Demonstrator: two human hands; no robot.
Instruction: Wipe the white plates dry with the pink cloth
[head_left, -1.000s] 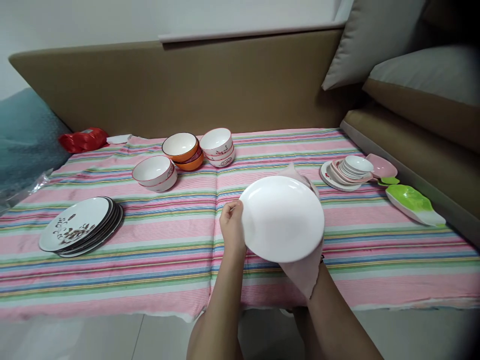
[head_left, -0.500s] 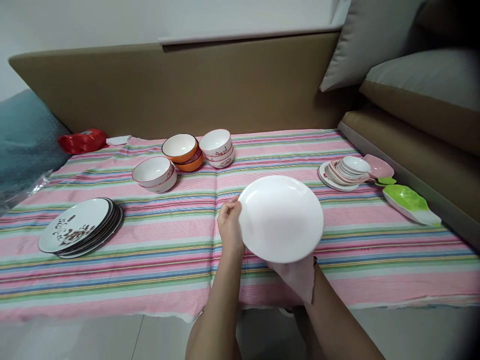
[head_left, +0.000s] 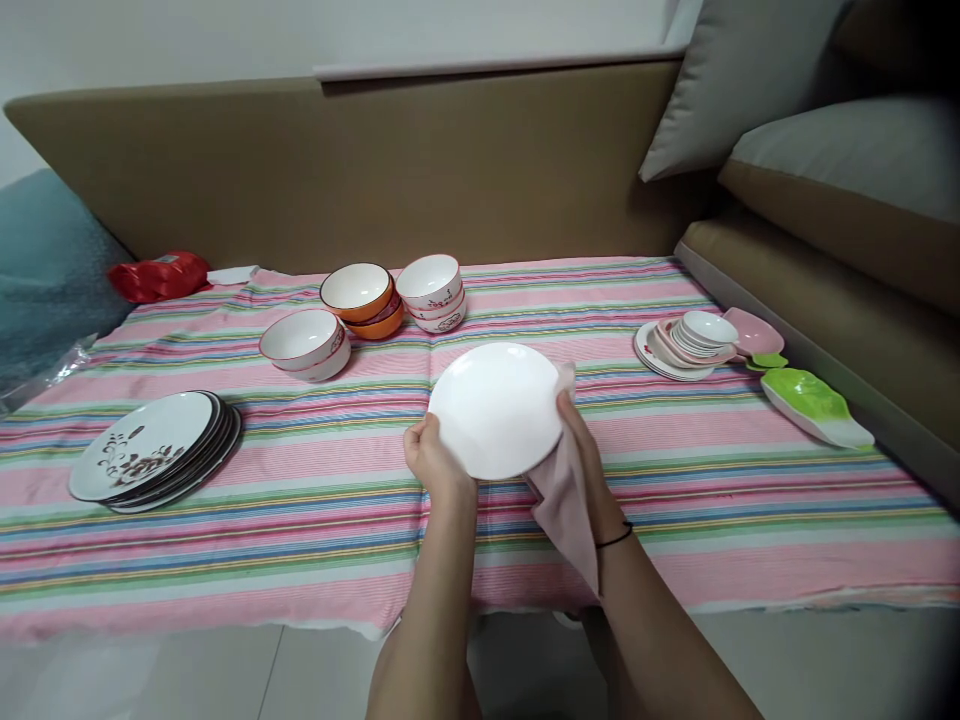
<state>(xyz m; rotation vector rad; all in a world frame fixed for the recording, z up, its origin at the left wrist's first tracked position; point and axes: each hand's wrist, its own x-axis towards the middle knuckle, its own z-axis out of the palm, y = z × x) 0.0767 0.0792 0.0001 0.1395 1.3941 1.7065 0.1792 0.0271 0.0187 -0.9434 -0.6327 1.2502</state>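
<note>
A plain white plate (head_left: 496, 410) is held up above the striped cloth, its face turned up and toward me. My left hand (head_left: 433, 455) pinches its left rim, thumb on top. At the right rim, my right hand (head_left: 583, 440) grips the plate through a pale pink cloth (head_left: 564, 495), which hangs down below the edge. The fingers under the plate are hidden on both sides. A black band (head_left: 616, 536) circles my right wrist.
On the striped cloth (head_left: 337, 545) stand patterned plates (head_left: 150, 450) stacked at left, and bowls (head_left: 304, 340), orange bowls (head_left: 360, 295) and white bowls (head_left: 431, 285) behind. Small dishes (head_left: 701, 335) and a green leaf-shaped dish (head_left: 814, 405) lie right. A sofa back (head_left: 487, 170) borders the far side.
The plate has moved left and looks smaller, farther from me. My right hand, hidden behind the plate before, now shows at its right rim with the pink cloth.
</note>
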